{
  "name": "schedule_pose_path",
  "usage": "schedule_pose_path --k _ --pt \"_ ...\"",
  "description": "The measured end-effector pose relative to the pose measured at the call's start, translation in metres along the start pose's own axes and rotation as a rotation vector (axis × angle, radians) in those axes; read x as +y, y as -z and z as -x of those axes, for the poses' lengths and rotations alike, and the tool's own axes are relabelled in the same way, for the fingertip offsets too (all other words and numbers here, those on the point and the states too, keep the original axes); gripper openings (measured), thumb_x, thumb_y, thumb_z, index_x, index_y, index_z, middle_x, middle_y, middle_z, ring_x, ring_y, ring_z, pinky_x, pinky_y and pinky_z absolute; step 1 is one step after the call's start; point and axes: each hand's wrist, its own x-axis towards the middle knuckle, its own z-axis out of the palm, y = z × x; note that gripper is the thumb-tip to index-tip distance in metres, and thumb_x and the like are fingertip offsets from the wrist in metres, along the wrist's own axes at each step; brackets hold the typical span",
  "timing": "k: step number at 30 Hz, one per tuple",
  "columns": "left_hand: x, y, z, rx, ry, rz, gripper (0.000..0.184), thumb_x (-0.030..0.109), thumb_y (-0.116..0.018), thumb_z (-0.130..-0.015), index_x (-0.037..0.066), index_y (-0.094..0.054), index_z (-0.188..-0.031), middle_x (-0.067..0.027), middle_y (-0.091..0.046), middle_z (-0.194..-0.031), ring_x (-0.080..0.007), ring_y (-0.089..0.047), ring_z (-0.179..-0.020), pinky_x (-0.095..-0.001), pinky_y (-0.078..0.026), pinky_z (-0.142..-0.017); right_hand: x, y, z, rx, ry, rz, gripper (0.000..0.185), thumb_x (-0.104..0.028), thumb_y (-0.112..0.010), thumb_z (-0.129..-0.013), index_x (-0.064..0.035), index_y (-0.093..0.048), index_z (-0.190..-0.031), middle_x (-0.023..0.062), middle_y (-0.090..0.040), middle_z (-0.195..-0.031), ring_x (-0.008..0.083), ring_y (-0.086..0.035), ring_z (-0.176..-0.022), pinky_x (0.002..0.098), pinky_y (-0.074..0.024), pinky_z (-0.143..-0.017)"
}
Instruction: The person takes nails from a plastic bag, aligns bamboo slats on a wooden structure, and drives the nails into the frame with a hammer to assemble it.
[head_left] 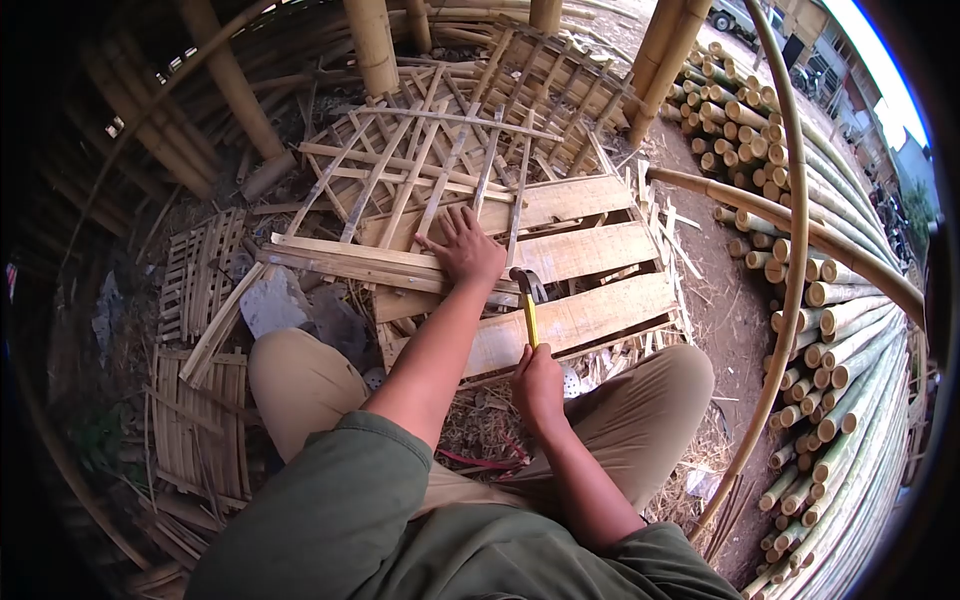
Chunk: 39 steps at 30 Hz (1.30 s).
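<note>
My left hand (pixel 468 248) lies with fingers spread on a lattice of crossed bamboo slats (pixel 385 172), near its front edge. A stack of thin slats (pixel 350 262) runs along that edge, partly under this hand. In my right hand (pixel 539 382) is a claw hammer (pixel 531 318) with a yellow handle and dark head, gripped low on the handle. The hammer head is beside the end of the slats, close to my left wrist; whether it touches them I cannot tell. Under the lattice is a low platform of wide wooden boards (pixel 585 252) with gaps between them.
Bamboo poles (pixel 845 370) are stacked high on the right. A bent bamboo pole (pixel 797 230) rises in front of them. Thick posts (pixel 372 48) stand behind. More slatted panels (pixel 200 415) lie on the left, and a second lattice (pixel 560 85) leans at the back.
</note>
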Motion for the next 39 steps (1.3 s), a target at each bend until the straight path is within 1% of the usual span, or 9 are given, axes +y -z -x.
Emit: schedule_pose_path --k 4,7,10,11,13,18,21,23,39 --pt "-0.001 -0.001 -0.002 -0.014 0.007 0.013 0.070 0.027 -0.057 -0.079 0.010 -0.036 -0.143 -0.0099 -0.031 -0.153 -0.0272 -0.024 -0.145 -0.0736 0.006 -0.108 -0.008 0.008 0.001 0.067 0.006 -0.088 0.027 -0.022 -0.045 -0.099 0.0016 -0.049 -0.088 0.0285 -0.059 -0.065 0.0487 -0.059 -0.062 0.0577 -0.0448 -0.056" --pt "-0.002 -0.004 -0.001 0.042 -0.001 0.003 0.069 0.027 -0.058 -0.079 0.009 -0.038 -0.142 -0.0105 -0.032 -0.152 -0.0277 -0.025 -0.144 -0.0735 0.004 -0.108 -0.022 0.024 0.006 0.345 0.084 -0.320 0.022 -0.016 -0.046 -0.099 0.0007 -0.045 -0.084 0.0249 -0.052 -0.059 0.0487 -0.053 -0.057 0.0537 -0.0382 -0.051" --pt "-0.001 0.003 -0.002 0.047 -0.012 0.023 0.067 0.026 -0.058 -0.079 0.008 -0.039 -0.140 -0.0110 -0.034 -0.150 -0.0276 -0.026 -0.143 -0.0732 0.002 -0.109 -0.007 0.007 0.003 0.198 0.018 -0.155 0.024 -0.019 -0.046 -0.099 0.0014 -0.047 -0.087 0.0279 -0.057 -0.065 0.0482 -0.058 -0.061 0.0574 -0.0432 -0.055" --pt "0.001 0.008 -0.004 -0.004 -0.003 0.005 0.062 0.025 -0.056 -0.081 0.008 -0.040 -0.138 -0.0103 -0.037 -0.146 -0.0273 -0.029 -0.141 -0.0735 0.002 -0.109 0.006 0.000 0.000 -0.002 0.060 0.034 0.027 -0.021 -0.045 -0.099 0.0023 -0.048 -0.088 0.0288 -0.059 -0.067 0.0490 -0.059 -0.063 0.0575 -0.0453 -0.056" --pt "-0.003 -0.002 0.000 0.130 -0.059 0.004 0.051 0.023 -0.053 -0.083 0.008 -0.043 -0.131 -0.0095 -0.044 -0.136 -0.0261 -0.033 -0.137 -0.0745 -0.001 -0.108 0.007 -0.008 -0.002 0.026 -0.001 -0.011 0.029 -0.023 -0.044 -0.100 0.0027 -0.049 -0.088 0.0293 -0.061 -0.069 0.0495 -0.060 -0.065 0.0581 -0.0468 -0.059" --pt "-0.004 -0.010 -0.004 0.122 -0.026 0.027 0.050 0.023 -0.053 -0.083 0.010 -0.044 -0.130 -0.0087 -0.041 -0.137 -0.0252 -0.031 -0.137 -0.0748 -0.003 -0.108 0.002 -0.004 0.002 0.064 -0.024 -0.085 0.029 -0.024 -0.044 -0.100 0.0021 -0.049 -0.087 0.0288 -0.060 -0.067 0.0491 -0.060 -0.064 0.0581 -0.0466 -0.058" --pt "-0.001 0.001 -0.001 0.075 -0.039 0.013 0.053 0.024 -0.054 -0.083 0.010 -0.042 -0.133 -0.0088 -0.040 -0.139 -0.0256 -0.031 -0.137 -0.0745 -0.003 -0.108 -0.001 -0.003 0.002 0.048 0.004 -0.051 0.029 -0.024 -0.044 -0.100 0.0018 -0.050 -0.087 0.0284 -0.060 -0.066 0.0481 -0.060 -0.063 0.0574 -0.0467 -0.057" --pt "0.002 0.015 -0.001 -0.079 0.011 0.003 0.065 0.025 -0.054 -0.081 0.009 -0.038 -0.142 -0.0100 -0.032 -0.152 -0.0270 -0.026 -0.143 -0.0731 0.005 -0.108 -0.002 -0.005 0.000 0.044 0.010 -0.027 0.029 -0.024 -0.044 -0.100 0.0012 -0.050 -0.088 0.0275 -0.060 -0.065 0.0472 -0.060 -0.062 0.0564 -0.0471 -0.056" --pt "0.001 0.007 -0.006 -0.185 -0.066 -0.057 0.083 0.030 -0.062 -0.081 0.008 -0.020 -0.149 -0.0089 -0.024 -0.153 -0.0291 -0.015 -0.145 -0.0814 0.004 -0.101 -0.001 0.000 -0.009 0.072 -0.009 -0.096 0.032 -0.025 -0.044 -0.100 0.0029 -0.053 -0.088 0.0293 -0.060 -0.068 0.0488 -0.060 -0.065 0.0567 -0.0472 -0.059"
